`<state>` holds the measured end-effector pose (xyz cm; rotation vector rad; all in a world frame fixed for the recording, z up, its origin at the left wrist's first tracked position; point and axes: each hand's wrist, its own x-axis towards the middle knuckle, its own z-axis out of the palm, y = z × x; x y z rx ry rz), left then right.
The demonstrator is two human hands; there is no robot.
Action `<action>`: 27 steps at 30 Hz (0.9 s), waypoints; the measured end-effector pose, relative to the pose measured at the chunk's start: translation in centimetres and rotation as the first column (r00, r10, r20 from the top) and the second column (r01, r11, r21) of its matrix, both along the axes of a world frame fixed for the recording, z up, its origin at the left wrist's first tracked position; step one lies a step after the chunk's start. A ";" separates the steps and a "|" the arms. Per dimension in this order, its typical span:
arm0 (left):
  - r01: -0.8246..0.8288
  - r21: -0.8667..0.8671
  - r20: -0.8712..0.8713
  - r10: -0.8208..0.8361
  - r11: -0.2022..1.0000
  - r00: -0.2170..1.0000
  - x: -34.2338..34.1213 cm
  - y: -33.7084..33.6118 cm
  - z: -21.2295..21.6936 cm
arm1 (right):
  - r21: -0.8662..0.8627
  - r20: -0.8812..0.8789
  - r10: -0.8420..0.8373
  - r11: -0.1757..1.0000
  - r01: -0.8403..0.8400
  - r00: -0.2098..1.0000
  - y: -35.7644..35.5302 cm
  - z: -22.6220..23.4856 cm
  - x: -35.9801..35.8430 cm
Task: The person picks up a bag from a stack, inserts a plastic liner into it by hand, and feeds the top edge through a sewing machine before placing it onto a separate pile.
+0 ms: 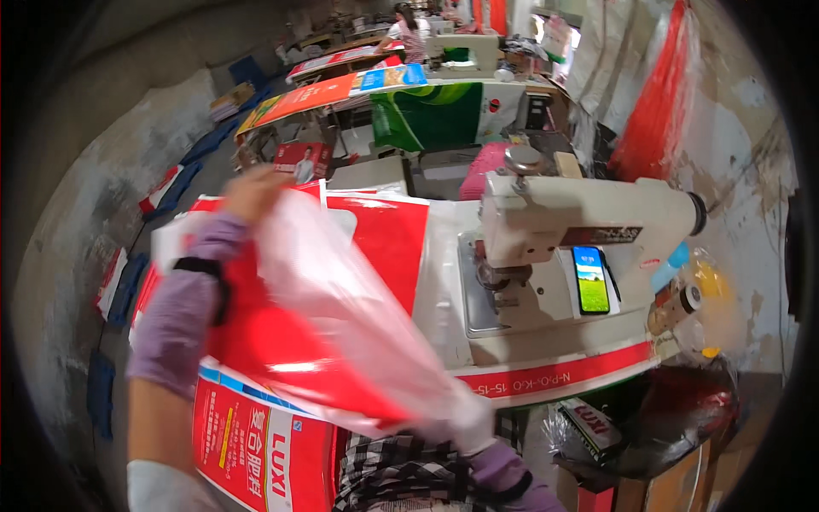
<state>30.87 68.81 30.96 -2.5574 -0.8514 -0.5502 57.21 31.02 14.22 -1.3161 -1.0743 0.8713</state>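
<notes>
My left hand [252, 193] is raised at the far left of the table and grips the upper edge of a clear plastic liner bag [341, 299]. My right hand [473, 422], in a pale glove, holds the liner's lower end close to my body. The liner stretches slantwise between both hands over a red and white woven sack [384, 235] lying flat on the table. A purple sleeve covers each forearm. Beige sewing machine [580, 222] stands just right of the sack.
A phone [592, 280] with a lit screen lies on the machine's bed. More printed sacks [256, 444] hang off the table's near edge. A dark bag [674, 418] sits low right. Farther tables hold sacks, and a person [409, 30] works at the back.
</notes>
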 end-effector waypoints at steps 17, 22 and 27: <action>0.559 -0.335 -0.051 -0.608 0.758 0.793 25.8 -7.5 -18.4 | -0.497 -0.082 -0.337 0.830 0.254 0.938 -22.6 -18.9 5.9; 0.126 -0.193 -0.328 -0.185 0.973 0.927 25.3 -5.4 -19.3 | -0.494 -0.160 -0.164 0.867 0.065 0.973 -16.3 -11.4 5.3; 0.058 -0.605 -0.686 -0.557 0.794 0.468 22.9 -11.6 -19.3 | -0.291 0.238 -0.131 0.936 0.199 0.962 -7.2 -7.5 4.5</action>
